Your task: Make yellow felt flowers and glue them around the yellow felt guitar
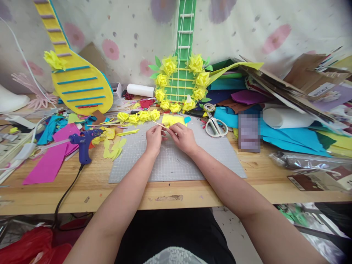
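Above the grey cutting mat (132, 161), both my hands come together on a thin pale stick (158, 124). My left hand (154, 138) pinches it, fingers closed. My right hand (182, 137) has its fingertips closed at the stick's right end, where a small yellow bit may sit; my fingers hide most of it. Just behind my hands lies a yellow paper sheet (173, 119). A row of yellow paper flowers (143, 116) rests to its left. Yellow petal-shaped cut pieces (113, 148) lie at the mat's left side.
A blue glue gun (84, 145) with a black cord stands at left, by magenta sheets (49, 161). Scissors (216, 126) lie right of my hands. Behind stand a green instrument shape (183, 79) trimmed with yellow flowers and a yellow one (82, 82). Stacked coloured sheets (297, 137) fill the right.
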`<action>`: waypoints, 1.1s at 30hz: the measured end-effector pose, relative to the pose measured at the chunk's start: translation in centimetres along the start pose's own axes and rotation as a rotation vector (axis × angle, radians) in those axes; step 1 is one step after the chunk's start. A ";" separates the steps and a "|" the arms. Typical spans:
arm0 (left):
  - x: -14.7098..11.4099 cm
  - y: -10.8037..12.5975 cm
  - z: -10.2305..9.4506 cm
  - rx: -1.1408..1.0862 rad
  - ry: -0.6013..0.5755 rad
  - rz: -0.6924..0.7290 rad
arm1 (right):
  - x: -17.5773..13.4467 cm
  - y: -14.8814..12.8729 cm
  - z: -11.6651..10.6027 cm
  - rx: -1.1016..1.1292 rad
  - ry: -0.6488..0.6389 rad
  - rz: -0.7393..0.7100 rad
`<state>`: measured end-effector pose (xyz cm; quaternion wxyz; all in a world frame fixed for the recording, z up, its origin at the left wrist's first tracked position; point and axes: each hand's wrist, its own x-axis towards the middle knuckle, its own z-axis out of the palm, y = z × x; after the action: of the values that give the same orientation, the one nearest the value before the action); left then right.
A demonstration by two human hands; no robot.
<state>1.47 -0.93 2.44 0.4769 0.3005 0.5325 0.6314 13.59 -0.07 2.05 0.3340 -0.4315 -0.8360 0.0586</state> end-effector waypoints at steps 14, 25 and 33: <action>-0.2 0.9 -0.1 -0.099 -0.048 -0.193 | 0.0 0.2 -0.6 -0.160 -0.036 -0.173; 0.0 1.0 -0.2 -0.250 -0.106 -0.367 | 0.0 0.4 -0.4 -0.196 -0.037 -0.201; -0.1 1.1 -0.1 -0.260 -0.091 -0.368 | -0.2 0.3 -0.2 -0.216 -0.049 -0.227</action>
<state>1.08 -1.02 3.46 0.6423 0.1627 0.4703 0.5829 13.96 -0.05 2.01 0.2694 -0.3663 -0.8887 -0.0593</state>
